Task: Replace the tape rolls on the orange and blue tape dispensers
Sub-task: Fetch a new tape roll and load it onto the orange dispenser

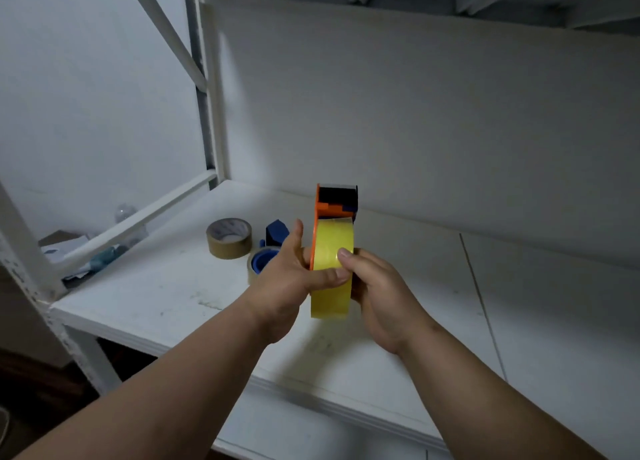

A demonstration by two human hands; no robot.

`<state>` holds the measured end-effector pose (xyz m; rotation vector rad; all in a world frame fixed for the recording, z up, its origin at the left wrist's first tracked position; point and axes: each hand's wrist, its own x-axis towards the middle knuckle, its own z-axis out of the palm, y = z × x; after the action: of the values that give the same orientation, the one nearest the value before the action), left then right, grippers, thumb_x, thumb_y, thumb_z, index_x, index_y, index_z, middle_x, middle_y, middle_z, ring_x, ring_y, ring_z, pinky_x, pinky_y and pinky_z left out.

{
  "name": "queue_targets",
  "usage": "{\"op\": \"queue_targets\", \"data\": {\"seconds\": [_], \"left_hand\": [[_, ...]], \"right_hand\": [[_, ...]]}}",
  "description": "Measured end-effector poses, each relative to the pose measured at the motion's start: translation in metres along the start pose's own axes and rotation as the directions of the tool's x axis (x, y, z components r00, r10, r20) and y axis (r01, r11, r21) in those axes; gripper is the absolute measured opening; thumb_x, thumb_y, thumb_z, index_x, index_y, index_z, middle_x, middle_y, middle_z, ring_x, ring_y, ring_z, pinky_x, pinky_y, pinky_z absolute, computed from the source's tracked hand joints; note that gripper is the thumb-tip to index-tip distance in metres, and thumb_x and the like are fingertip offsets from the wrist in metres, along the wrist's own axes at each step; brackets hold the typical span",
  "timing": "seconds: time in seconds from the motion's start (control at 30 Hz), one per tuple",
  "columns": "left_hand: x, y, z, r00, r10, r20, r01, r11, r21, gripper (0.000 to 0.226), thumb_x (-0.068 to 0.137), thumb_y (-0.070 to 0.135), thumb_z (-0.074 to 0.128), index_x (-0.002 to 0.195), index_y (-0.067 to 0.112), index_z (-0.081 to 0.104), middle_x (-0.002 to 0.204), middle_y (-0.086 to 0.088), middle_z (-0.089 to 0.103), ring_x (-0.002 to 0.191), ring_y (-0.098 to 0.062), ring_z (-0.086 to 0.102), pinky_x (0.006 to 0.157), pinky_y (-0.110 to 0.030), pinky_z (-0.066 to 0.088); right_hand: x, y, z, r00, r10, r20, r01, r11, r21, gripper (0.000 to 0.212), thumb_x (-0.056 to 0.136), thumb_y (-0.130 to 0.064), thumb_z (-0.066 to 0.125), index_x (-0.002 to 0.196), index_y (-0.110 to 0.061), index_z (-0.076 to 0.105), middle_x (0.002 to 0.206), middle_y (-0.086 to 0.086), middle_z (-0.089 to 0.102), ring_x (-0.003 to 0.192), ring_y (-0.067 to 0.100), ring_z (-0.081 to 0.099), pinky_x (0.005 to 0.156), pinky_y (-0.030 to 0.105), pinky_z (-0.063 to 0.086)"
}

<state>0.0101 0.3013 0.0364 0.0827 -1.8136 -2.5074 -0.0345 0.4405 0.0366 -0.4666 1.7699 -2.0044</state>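
Note:
I hold the orange tape dispenser (334, 203) upright above the white shelf, with a yellow tape roll (332, 248) seated in it. My left hand (287, 279) grips the dispenser's orange side and the lower part of the roll. My right hand (377, 286) wraps the roll from the right, its thumb pressed on the tape's face. The blue tape dispenser (275, 234) lies on the shelf just behind my left hand, partly hidden by it. A brown tape roll (229, 238) lies flat to its left.
The white shelf board (166, 297) has a back panel close behind the dispensers and a metal frame upright (207, 89) at the left. Beyond the frame sit a clear bottle (124, 213) and some papers. Another shelf hangs overhead.

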Motion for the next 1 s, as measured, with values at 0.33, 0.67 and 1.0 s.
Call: {"op": "queue_targets", "data": {"seconds": [0.33,0.67,1.0], "left_hand": [[-0.004,0.023,-0.088,0.979,0.093,0.18,-0.107,0.992,0.069,0.057,0.073,0.004,0.078,0.106,0.049,0.069,0.108,-0.01,0.075,0.1,-0.024,0.072,0.077,-0.027,0.057],[-0.004,0.027,-0.121,0.983,0.101,0.15,-0.114,0.99,0.079,0.071,0.074,0.007,0.077,0.133,0.037,0.052,0.116,-0.02,0.071,0.109,-0.033,0.068,0.086,-0.035,0.058],[0.008,0.033,-0.132,0.981,0.139,0.136,-0.157,0.979,0.129,0.07,0.079,0.005,0.074,0.14,0.029,0.049,0.12,-0.018,0.069,0.11,-0.036,0.066,0.096,-0.051,0.052]], "right_hand": [[0.024,0.021,0.096,0.993,0.034,-0.114,-0.011,0.981,0.195,0.035,0.097,-0.027,0.044,0.118,-0.007,0.064,0.118,0.018,0.068,0.111,0.033,0.063,0.102,0.058,0.043],[0.042,0.017,0.117,0.995,0.047,-0.09,-0.036,0.993,0.116,0.035,0.097,-0.024,0.047,0.12,-0.003,0.062,0.118,0.02,0.067,0.11,0.035,0.063,0.095,0.049,0.05],[0.067,0.008,0.113,0.945,-0.039,-0.326,-0.003,0.992,-0.129,0.03,0.085,-0.041,0.061,0.096,-0.013,0.063,0.095,0.009,0.072,0.088,0.026,0.068,0.074,0.04,0.052]]}}
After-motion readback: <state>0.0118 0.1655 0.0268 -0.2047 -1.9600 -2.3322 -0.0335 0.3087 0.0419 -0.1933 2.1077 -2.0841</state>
